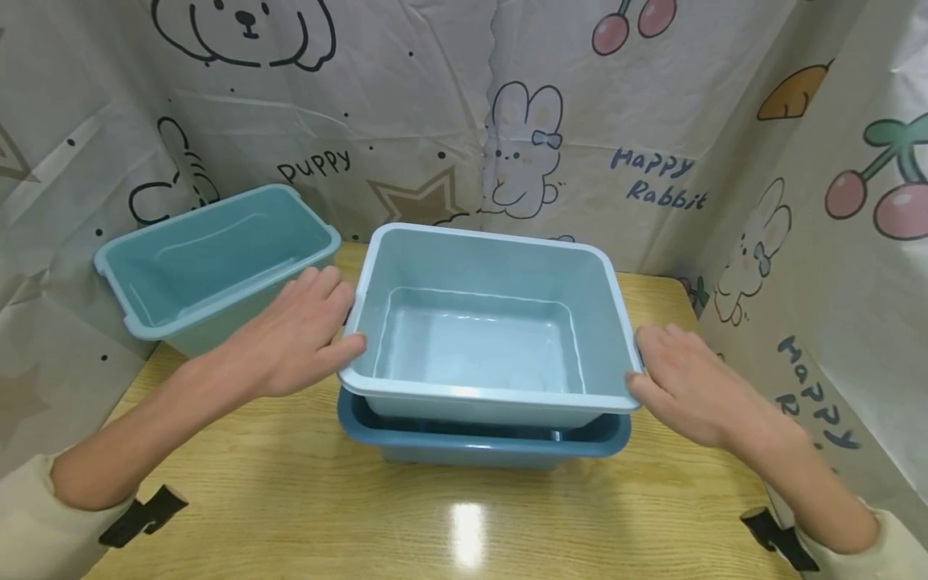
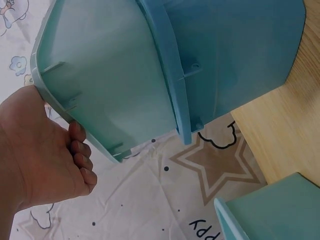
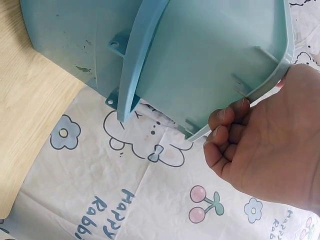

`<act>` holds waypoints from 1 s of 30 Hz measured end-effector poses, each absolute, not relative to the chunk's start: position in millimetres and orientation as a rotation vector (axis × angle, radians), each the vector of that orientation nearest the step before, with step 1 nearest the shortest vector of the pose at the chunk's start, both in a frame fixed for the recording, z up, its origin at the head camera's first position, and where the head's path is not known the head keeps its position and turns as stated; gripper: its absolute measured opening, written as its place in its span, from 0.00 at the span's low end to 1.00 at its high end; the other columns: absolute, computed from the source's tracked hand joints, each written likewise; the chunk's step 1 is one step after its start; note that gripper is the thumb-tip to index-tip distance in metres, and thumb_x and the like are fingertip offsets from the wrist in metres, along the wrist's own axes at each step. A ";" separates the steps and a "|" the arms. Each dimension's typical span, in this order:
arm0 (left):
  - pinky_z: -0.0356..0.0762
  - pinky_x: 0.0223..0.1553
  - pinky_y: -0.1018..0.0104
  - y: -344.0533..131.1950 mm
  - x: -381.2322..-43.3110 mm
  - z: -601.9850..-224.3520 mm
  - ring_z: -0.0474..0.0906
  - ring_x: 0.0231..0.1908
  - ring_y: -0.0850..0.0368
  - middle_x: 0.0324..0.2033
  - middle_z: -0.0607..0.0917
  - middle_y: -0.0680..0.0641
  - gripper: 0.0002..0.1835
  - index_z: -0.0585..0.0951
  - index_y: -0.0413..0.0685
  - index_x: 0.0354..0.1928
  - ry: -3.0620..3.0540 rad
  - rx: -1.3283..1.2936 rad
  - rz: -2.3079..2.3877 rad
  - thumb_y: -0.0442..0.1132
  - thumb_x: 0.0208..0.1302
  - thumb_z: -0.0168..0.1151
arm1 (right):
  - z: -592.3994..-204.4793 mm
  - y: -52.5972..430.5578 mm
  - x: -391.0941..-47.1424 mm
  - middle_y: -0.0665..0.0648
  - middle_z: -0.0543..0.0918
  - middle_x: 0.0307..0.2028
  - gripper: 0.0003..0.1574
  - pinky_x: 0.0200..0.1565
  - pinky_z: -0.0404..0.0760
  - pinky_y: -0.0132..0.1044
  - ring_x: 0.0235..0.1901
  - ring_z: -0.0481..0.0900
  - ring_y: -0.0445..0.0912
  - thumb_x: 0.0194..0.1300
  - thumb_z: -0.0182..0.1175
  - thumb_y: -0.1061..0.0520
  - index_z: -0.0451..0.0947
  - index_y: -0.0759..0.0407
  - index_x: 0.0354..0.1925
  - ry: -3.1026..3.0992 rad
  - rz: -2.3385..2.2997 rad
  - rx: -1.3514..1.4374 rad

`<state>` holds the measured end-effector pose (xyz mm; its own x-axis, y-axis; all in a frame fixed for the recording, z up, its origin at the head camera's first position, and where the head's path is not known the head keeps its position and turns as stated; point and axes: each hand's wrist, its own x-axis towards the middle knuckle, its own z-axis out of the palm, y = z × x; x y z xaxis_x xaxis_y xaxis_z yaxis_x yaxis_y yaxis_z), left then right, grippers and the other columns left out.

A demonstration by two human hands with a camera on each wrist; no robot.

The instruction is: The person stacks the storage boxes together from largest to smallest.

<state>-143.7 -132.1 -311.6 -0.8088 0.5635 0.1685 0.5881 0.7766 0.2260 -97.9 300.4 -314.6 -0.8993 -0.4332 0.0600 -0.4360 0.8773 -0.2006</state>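
A light blue plastic bin (image 1: 478,346) is held at its two short ends, partly inside a darker blue bin (image 1: 471,453) on the table. My left hand (image 1: 308,334) grips its left rim, thumb on top and fingers curled beneath the edge, as the left wrist view shows with the hand (image 2: 50,150) beside the bin's outer wall (image 2: 110,90). On the opposite rim my right hand (image 1: 685,383) holds on the same way; the right wrist view has its curled fingers (image 3: 227,120) under the lip. The light bin's rim stands well above the darker bin's rim (image 3: 137,60).
A teal bin (image 1: 217,314) stands at the table's back left, close to the left forearm. Below everything is a wooden table (image 1: 326,515). Cloth printed with cartoon animals (image 1: 420,105) hangs behind and along both sides.
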 end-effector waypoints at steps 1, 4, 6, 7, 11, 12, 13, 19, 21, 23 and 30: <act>0.56 0.36 0.59 -132.2 -143.9 -312.3 0.58 0.32 0.50 0.29 0.64 0.47 0.08 0.66 0.48 0.29 -2.875 -0.935 -0.412 0.42 0.61 0.51 | -315.5 300.4 -98.1 0.50 0.68 0.29 0.05 0.36 0.62 0.41 0.31 0.62 0.46 0.66 0.51 0.55 0.68 0.55 0.38 -3.029 0.328 0.703; 0.56 0.35 0.59 -132.4 -144.4 -313.9 0.58 0.31 0.50 0.28 0.64 0.47 0.08 0.66 0.48 0.28 -2.876 -0.942 -0.410 0.42 0.61 0.51 | -317.7 300.6 -98.4 0.50 0.67 0.29 0.05 0.36 0.62 0.41 0.31 0.62 0.46 0.66 0.51 0.55 0.68 0.55 0.38 -3.030 0.329 0.707; 0.56 0.35 0.59 -132.6 -144.5 -314.9 0.58 0.32 0.50 0.29 0.64 0.47 0.09 0.66 0.48 0.28 -2.881 -0.944 -0.409 0.42 0.61 0.51 | -319.0 300.4 -98.4 0.50 0.67 0.30 0.05 0.35 0.62 0.41 0.31 0.62 0.46 0.66 0.51 0.55 0.68 0.55 0.39 -3.038 0.334 0.705; 0.56 0.36 0.59 -132.7 -144.5 -315.4 0.58 0.32 0.50 0.28 0.64 0.47 0.09 0.66 0.48 0.28 -2.884 -0.944 -0.408 0.42 0.61 0.51 | -319.5 300.4 -98.4 0.50 0.67 0.29 0.05 0.35 0.62 0.41 0.31 0.62 0.46 0.67 0.51 0.55 0.67 0.55 0.39 -3.042 0.335 0.704; 0.56 0.36 0.59 -132.8 -144.8 -317.9 0.58 0.32 0.50 0.29 0.64 0.47 0.08 0.66 0.48 0.28 -2.900 -0.940 -0.412 0.43 0.61 0.51 | -322.2 300.2 -98.6 0.50 0.67 0.29 0.05 0.36 0.62 0.41 0.31 0.62 0.46 0.67 0.50 0.55 0.68 0.55 0.38 -3.054 0.341 0.701; 0.56 0.36 0.59 -132.8 -145.0 -318.7 0.58 0.32 0.50 0.29 0.64 0.47 0.08 0.66 0.48 0.28 -2.903 -0.939 -0.412 0.43 0.61 0.51 | -322.9 300.2 -98.7 0.50 0.67 0.29 0.04 0.36 0.61 0.41 0.31 0.62 0.46 0.67 0.50 0.55 0.67 0.54 0.38 -3.057 0.342 0.701; 0.56 0.36 0.59 -132.8 -145.2 -319.5 0.59 0.32 0.50 0.29 0.64 0.47 0.09 0.67 0.48 0.28 -2.907 -0.938 -0.412 0.43 0.62 0.51 | -323.6 300.3 -98.8 0.50 0.67 0.29 0.04 0.36 0.61 0.41 0.31 0.62 0.46 0.67 0.50 0.55 0.67 0.54 0.38 -3.059 0.342 0.701; 0.56 0.35 0.59 -132.4 -146.1 -324.3 0.59 0.32 0.50 0.29 0.64 0.47 0.09 0.67 0.47 0.29 -2.931 -0.928 -0.411 0.43 0.62 0.52 | -327.8 299.9 -99.6 0.50 0.67 0.29 0.05 0.35 0.62 0.41 0.31 0.62 0.46 0.67 0.50 0.55 0.67 0.55 0.38 -3.074 0.342 0.695; 0.56 0.35 0.59 -132.4 -146.5 -325.7 0.59 0.32 0.50 0.29 0.64 0.46 0.09 0.67 0.47 0.29 -2.937 -0.924 -0.414 0.44 0.62 0.52 | -329.0 299.6 -99.9 0.50 0.67 0.29 0.06 0.35 0.62 0.41 0.31 0.62 0.46 0.67 0.50 0.55 0.67 0.56 0.39 -3.080 0.342 0.688; 0.56 0.36 0.59 -132.4 -146.9 -327.2 0.59 0.33 0.50 0.29 0.64 0.46 0.09 0.67 0.47 0.29 -2.942 -0.921 -0.419 0.44 0.62 0.52 | -330.2 299.6 -100.0 0.51 0.67 0.30 0.06 0.36 0.62 0.42 0.32 0.63 0.46 0.67 0.50 0.54 0.68 0.56 0.39 -3.085 0.342 0.685; 0.57 0.35 0.59 -132.1 -148.5 -334.2 0.59 0.32 0.50 0.28 0.65 0.47 0.09 0.68 0.47 0.29 -2.941 -0.930 -0.439 0.44 0.62 0.52 | -335.5 300.7 -99.5 0.50 0.67 0.29 0.06 0.38 0.61 0.42 0.33 0.62 0.47 0.68 0.50 0.54 0.67 0.55 0.38 -3.105 0.336 0.679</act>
<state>-148.5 -132.1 -334.2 -0.8215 0.5597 0.1088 0.5671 0.7821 0.2584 -99.5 300.7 -335.5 -0.9083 -0.4182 -0.0083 -0.4068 0.8878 -0.2154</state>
